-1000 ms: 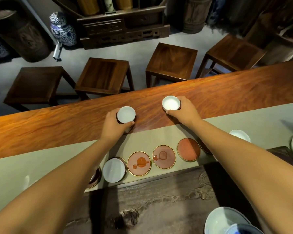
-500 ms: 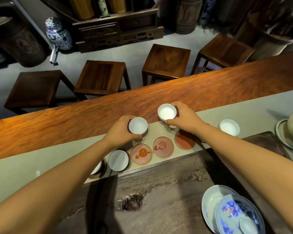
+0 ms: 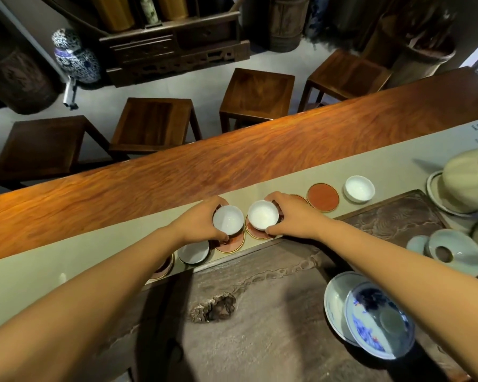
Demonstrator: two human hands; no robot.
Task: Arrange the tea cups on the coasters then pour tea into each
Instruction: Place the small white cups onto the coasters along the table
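Runner (image 3: 75,260) edge | left hand (image 3: 198,223) grips cup (image 3: 228,219) | right hand (image 3: 294,216) grips second cup (image 3: 262,215)

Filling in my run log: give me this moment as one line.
left hand: holds small white porcelain cup over red round coaster | right hand: holds second white cup | tea: unpoured

Two cups (image 3: 228,219) (image 3: 263,215) sit side by side over coasters (image 3: 230,244); a third cup (image 3: 359,188) lies right.
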